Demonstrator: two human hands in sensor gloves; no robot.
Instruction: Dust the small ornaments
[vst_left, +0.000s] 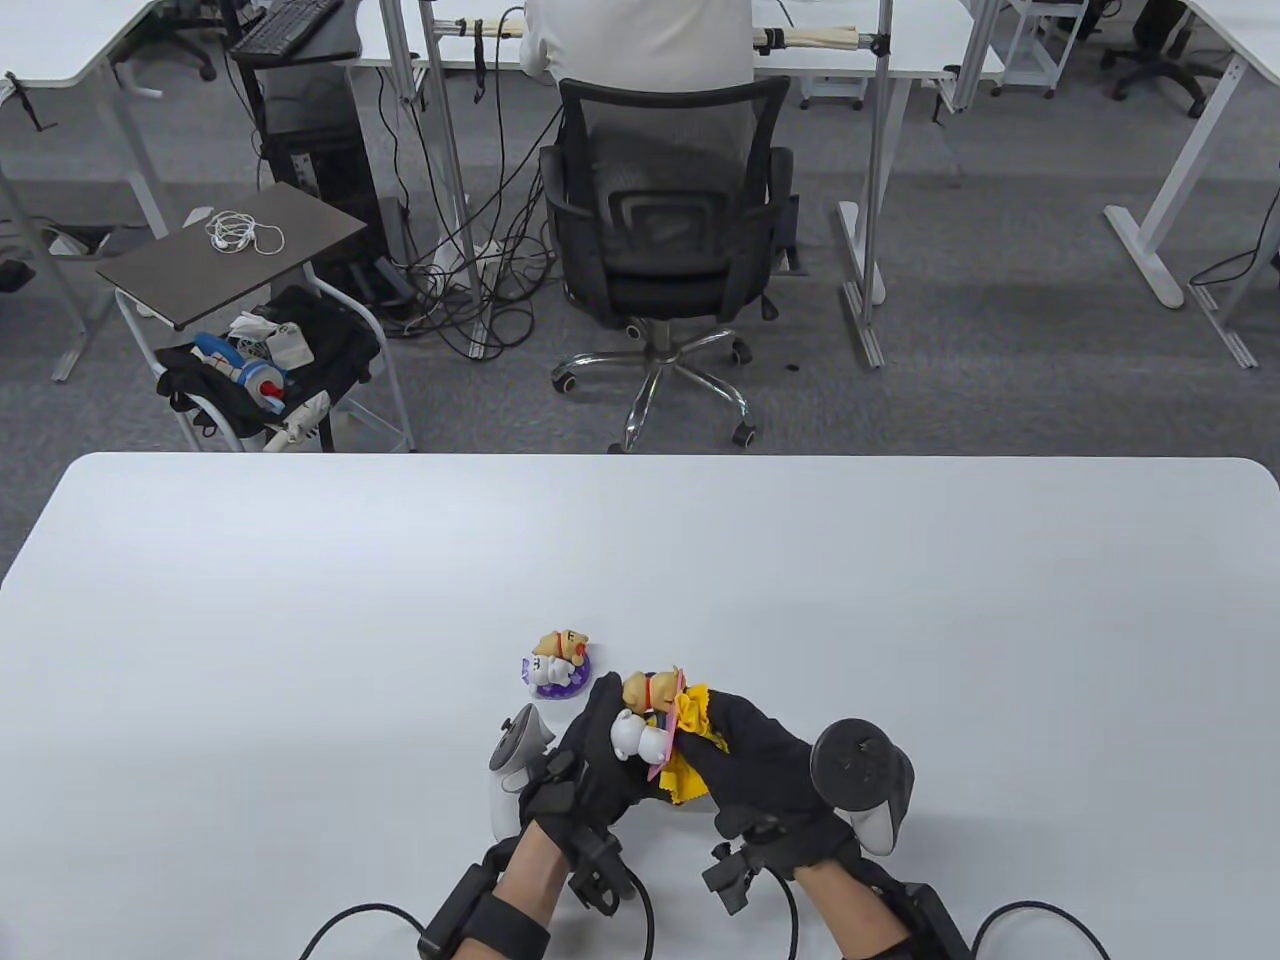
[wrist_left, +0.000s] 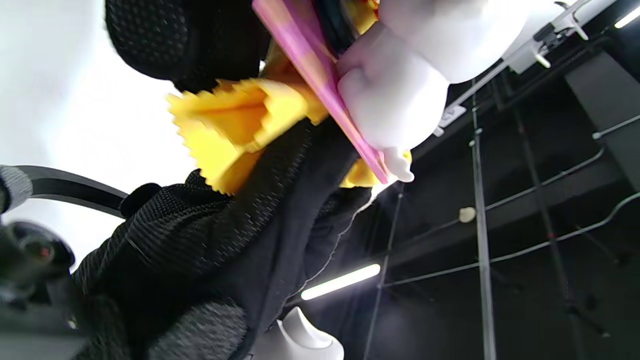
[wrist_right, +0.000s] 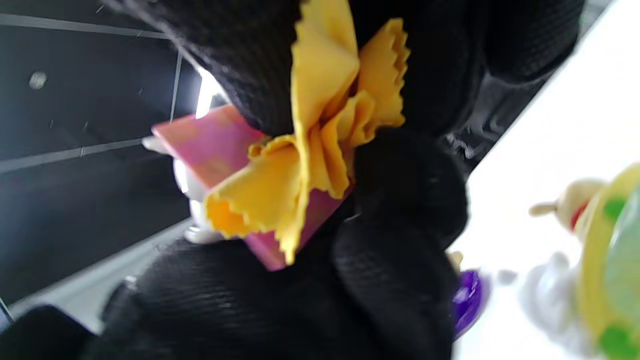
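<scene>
While the left hand (vst_left: 590, 765) grips a pink-based ornament (vst_left: 648, 722), the right hand (vst_left: 755, 765) pinches a yellow cloth (vst_left: 690, 760) against it; the purple-based ornament (vst_left: 557, 662) apparently awaits dusting.

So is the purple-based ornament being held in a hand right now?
No, the purple-based ornament sits on the table untouched, while the left hand holds the pink-based ornament.

L hand (vst_left: 590, 760) and R hand (vst_left: 760, 765) raised together, fingers curled, both gripping.
</scene>
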